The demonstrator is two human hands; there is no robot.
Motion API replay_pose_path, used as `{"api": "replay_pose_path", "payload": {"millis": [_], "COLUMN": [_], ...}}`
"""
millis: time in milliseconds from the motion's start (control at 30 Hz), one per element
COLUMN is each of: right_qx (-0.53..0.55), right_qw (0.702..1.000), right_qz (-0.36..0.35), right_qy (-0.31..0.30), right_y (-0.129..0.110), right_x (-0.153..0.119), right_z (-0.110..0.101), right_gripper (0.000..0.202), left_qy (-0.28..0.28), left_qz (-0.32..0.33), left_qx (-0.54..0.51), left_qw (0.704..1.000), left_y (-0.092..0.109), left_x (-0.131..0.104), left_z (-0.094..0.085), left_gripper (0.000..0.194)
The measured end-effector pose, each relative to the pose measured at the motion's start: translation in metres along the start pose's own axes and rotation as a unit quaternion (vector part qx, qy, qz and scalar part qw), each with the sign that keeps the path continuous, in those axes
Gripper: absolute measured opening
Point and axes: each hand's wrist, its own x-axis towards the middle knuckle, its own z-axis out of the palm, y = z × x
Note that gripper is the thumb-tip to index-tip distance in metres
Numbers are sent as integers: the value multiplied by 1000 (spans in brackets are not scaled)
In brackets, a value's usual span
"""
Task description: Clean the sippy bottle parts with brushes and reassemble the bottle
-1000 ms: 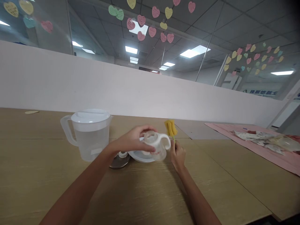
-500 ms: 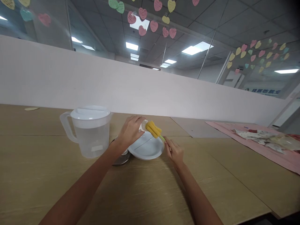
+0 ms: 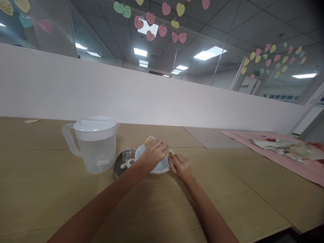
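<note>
1. Left hand (image 3: 155, 154): closed round the cup (image 3: 151, 137), back of hand up, fingers toward the right hand (image 3: 181, 167). Exact finger placement hidden.
2. Cup: in left hand, tipped on its side, pokes out past the far side of the knuckles, over the far part of the bowl (image 3: 161, 168). Rest of it covered by the hand.
3. Sponge (image 3: 148, 142): yellow, shows through the cup, just beyond left hand.
4. Right hand: pinching the green stick (image 3: 168, 155) between thumb and fingers, near the bowl's right rim. Stick shows only in the gap between hands; its far end is hidden behind left hand.
5. Bowl: white, on the worktop (image 3: 157, 209), below left hand.
6. Tray (image 3: 117, 168): dark, round, left of left hand, beside the bowl. Holds a small clear vessel (image 3: 127, 154) and small white parts (image 3: 131, 163).
7. Pitcher (image 3: 97, 148): lidded, upright, farther left of left hand, handle facing away from it.
8. Pink cloth (image 3: 235, 136): well right of right hand, packets (image 3: 272, 147) on top.
</note>
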Motion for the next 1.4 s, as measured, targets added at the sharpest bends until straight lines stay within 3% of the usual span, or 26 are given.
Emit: {"api": "replay_pose_path", "payload": {"millis": [167,367,567,867,1033,1400], "right_qx": [17,64,142,206,216,88], "right_qw": [1000,992,979,971,971,992], "right_qz": [12,100,144,121,102,76], "right_qy": [-5,-31,-4,-5,-27,-48], "right_y": [3,-4,-15,-14,-9,-6], "right_x": [-6,-7,-6,-8,-11,-8], "right_z": [7,11,8,6,10,10], "right_gripper": [27,39,38,33,33,37], "left_qy": [-13,-16,0,18,-10,-46], "left_qz": [-6,-15,-23,-16,-2,-16], "left_qx": [24,42,49,27,10,-18], "left_qw": [1000,999,999,999,1000,999], "left_y": [10,10,8,0,5,9], "left_x": [3,4,5,1,2,-1], "left_z": [2,3,1,-1,-6,-3], "left_gripper": [21,20,21,25,32,22]}}
